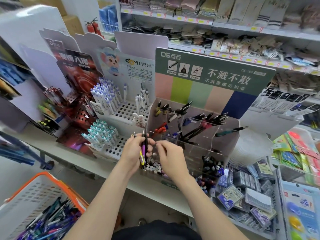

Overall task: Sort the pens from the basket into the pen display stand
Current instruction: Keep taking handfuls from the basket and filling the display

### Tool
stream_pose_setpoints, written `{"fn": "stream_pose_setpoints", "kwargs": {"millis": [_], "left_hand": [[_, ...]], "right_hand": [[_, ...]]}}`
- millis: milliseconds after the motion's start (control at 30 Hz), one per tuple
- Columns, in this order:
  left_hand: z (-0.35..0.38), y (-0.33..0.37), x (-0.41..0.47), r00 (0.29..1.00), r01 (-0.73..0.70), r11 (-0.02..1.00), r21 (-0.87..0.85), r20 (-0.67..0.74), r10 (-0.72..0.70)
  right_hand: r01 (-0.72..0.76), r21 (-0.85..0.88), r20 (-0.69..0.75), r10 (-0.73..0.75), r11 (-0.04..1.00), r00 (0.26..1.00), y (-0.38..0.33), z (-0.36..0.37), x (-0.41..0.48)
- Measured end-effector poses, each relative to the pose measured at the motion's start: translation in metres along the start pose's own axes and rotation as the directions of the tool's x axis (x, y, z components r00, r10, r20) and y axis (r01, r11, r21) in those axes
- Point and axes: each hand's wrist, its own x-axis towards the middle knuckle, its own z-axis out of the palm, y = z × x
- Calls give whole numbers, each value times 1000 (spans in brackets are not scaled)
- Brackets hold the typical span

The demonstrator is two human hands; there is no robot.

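Left hand [136,150] gripping — right hand [170,157] loosely curled.

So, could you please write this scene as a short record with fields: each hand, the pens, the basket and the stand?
left hand: grips a bunch of pens, held upright in front of the stand
bunch colours: purple, yellow and black barrels
right hand: beside the bunch, fingers curled; cannot tell if it holds anything
basket: lower left, orange rim, many loose pens inside
pen display stand: clear compartments, dark pens leaning in several
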Motion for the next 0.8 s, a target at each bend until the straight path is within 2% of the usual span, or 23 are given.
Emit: {"fn": "stream_pose_setpoints", "kwargs": {"millis": [67, 133, 233, 300, 367, 433, 500, 533, 567, 633, 800], "left_hand": [[2, 2, 0, 997, -13, 999, 49, 82, 9], [6, 3, -3, 980, -26, 994, 104, 199, 5], [22, 8, -9, 938, -24, 990, 139, 346, -26], [35, 11, -13, 922, -17, 992, 123, 386, -32], [44, 14, -13, 936, -3, 997, 81, 352, -26], [49, 14, -9, 956, 20, 998, 56, 293, -35], [53, 11, -6, 966, 15, 997, 72, 257, -33], [53, 9, -5, 970, 2, 996, 94, 241, -25], [54, 7, -5, 973, -12, 993, 118, 228, -15], [56, 3, -5, 976, -29, 988, 148, 220, -4], [63, 2, -3, 964, 23, 987, 162, 258, -65]], "right_hand": [[-45, 193, -142, 73, 980, 987, -17, -16, 2], [-67, 308, -198, 132, 949, 971, -32, -31, 5], [-98, 343, -222, 183, 934, 958, -37, -43, 13], [-111, 368, -198, 194, 923, 961, -35, -51, 16], [-70, 456, -272, 214, 887, 938, -37, -62, 18], [51, 461, -499, 212, 886, 840, -38, -79, 15], [153, 399, -698, 191, 904, 690, -37, -96, 12], [162, 353, -750, 174, 922, 638, -32, -101, 12], [157, 303, -774, 146, 940, 616, -26, -103, 12], [128, 200, -750, 68, 971, 658, -10, -103, 12], [52, 9, -510, -40, 999, 859, 22, -88, 5]]}}
